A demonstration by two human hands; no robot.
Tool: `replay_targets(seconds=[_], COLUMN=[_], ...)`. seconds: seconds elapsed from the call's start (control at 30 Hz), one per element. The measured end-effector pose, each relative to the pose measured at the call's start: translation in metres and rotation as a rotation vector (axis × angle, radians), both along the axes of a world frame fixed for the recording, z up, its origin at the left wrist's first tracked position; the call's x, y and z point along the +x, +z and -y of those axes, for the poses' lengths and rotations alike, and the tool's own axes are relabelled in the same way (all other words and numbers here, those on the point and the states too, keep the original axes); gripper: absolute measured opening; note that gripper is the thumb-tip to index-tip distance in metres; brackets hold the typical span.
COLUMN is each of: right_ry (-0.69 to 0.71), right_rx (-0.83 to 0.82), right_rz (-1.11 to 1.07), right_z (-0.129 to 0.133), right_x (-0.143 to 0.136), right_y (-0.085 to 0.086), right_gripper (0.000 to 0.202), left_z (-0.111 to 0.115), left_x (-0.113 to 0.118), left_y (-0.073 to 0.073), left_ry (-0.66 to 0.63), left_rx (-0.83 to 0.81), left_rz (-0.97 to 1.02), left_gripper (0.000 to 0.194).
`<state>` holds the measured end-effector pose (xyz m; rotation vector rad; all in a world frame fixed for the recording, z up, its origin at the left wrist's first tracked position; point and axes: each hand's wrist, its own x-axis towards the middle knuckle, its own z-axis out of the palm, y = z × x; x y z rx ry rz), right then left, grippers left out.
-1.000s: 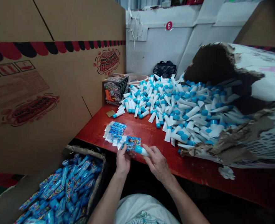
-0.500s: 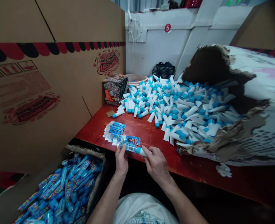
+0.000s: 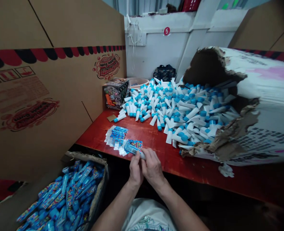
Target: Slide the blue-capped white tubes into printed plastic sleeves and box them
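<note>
Fingers of the left hand [image 3: 135, 170] and right hand [image 3: 153, 168] grasp one sleeved tube [image 3: 132, 149] at the surface's [image 3: 153, 141] near edge. Printed sleeves [image 3: 120, 132] lie overlapped just beyond.

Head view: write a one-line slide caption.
Both hands hold a sleeved tube at a red table, near a heap of tubes.

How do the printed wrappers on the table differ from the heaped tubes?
The printed wrappers are mostly blue with pale ends; the heaped tubes are white with blue caps. The wrappers lie flat, overlapping in a row, while the tubes lie jumbled, pointing every way. Both have blue parts.
</note>
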<state>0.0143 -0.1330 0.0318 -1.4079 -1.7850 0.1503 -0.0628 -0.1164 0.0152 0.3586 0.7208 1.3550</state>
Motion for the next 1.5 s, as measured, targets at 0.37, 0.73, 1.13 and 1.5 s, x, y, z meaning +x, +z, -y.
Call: replay_targets(seconds=[0.37,0.73,1.13,1.5], right_ry=[0.107,0.366,0.34,0.396], right_rx=[-0.39,-0.66,-0.774,-0.564], right_rz=[-0.504,-0.697,-0.772,-0.363], right_z=[-0.001,0.002,-0.011,-0.032], right_x=[0.014,0.026,-0.002,-0.028], right_y=[-0.011,-0.021,-0.039,-0.035], right_gripper=[0.03,0.035,0.041,0.031], left_z=[0.002,-0.019,-0.01,-0.008], left_x=[-0.006,-0.04,-0.047,-0.104], left_y=[0.013,0.021,0.012,-0.01], left_ry=[-0.085,-0.132,-0.116,0.09], left_rx=[0.151,-0.047,-0.198,-0.135], left_rz=[-0.01,0.254,0.32,0.118], left_gripper=[0.04,0.018,0.011,0.042])
